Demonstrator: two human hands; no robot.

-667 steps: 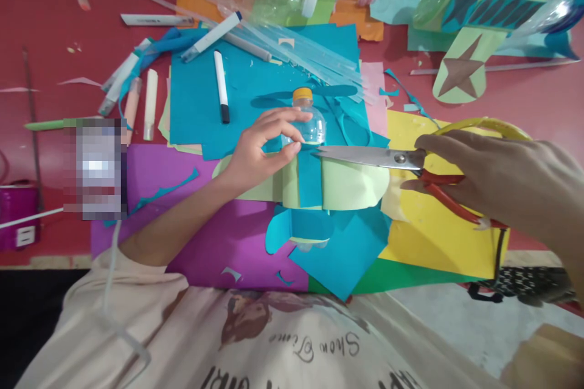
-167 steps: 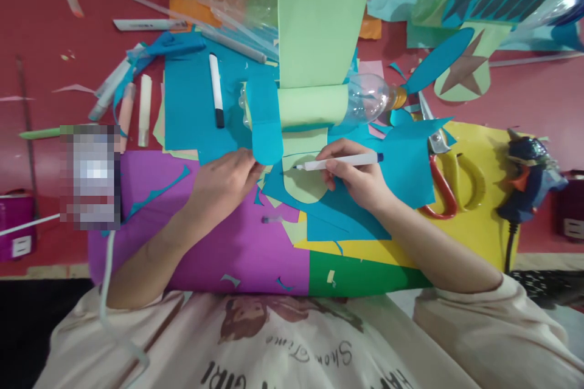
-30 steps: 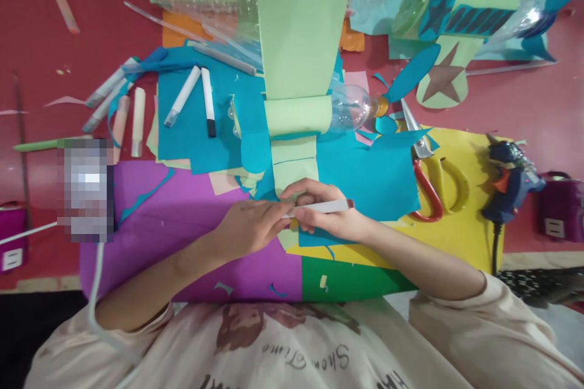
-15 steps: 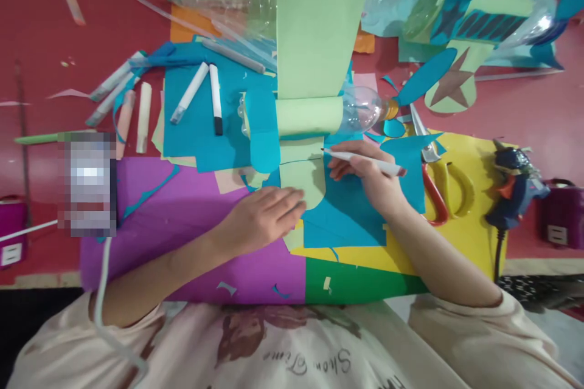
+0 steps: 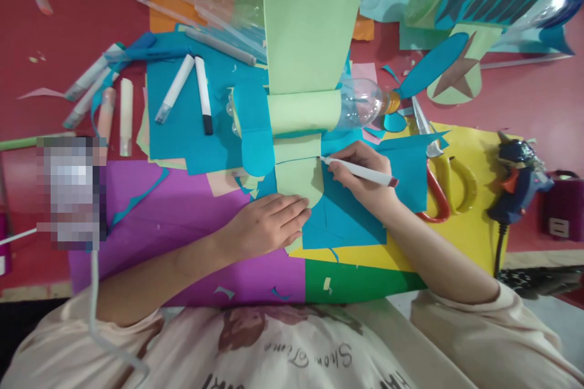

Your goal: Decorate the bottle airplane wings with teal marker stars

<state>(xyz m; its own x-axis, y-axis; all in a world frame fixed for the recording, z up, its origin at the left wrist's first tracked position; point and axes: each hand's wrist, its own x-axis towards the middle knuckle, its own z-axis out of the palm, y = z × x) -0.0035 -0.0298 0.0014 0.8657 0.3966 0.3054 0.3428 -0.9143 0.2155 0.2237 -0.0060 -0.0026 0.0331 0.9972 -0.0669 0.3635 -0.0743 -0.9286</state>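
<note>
A white marker (image 5: 365, 172) is gripped in my right hand (image 5: 367, 179), its dark tip at the right edge of a light green paper wing (image 5: 298, 179). A thin dark line crosses that wing. My left hand (image 5: 269, 225) lies flat with fingers stretched out over the wing's rounded lower end. The wing is part of a model plane made from a clear plastic bottle (image 5: 360, 103) wrapped in light green paper. A longer green wing (image 5: 314, 24) extends away from me. A blue paper strip (image 5: 256, 130) sits at the bottle's left end, and a blue propeller blade (image 5: 435, 64) at its orange cap.
Scissors (image 5: 438, 194) and a glue gun (image 5: 517, 179) lie on yellow paper at the right. Several markers (image 5: 176, 88) lie at the left, near a blurred-out device (image 5: 73, 188) with a cable. A second decorated bottle plane (image 5: 488, 12) stands at the far right.
The marker tip has shifted slightly lower, staying at the wing's right edge. My left hand has slid a little right on the paper. The view has shifted a bit.
</note>
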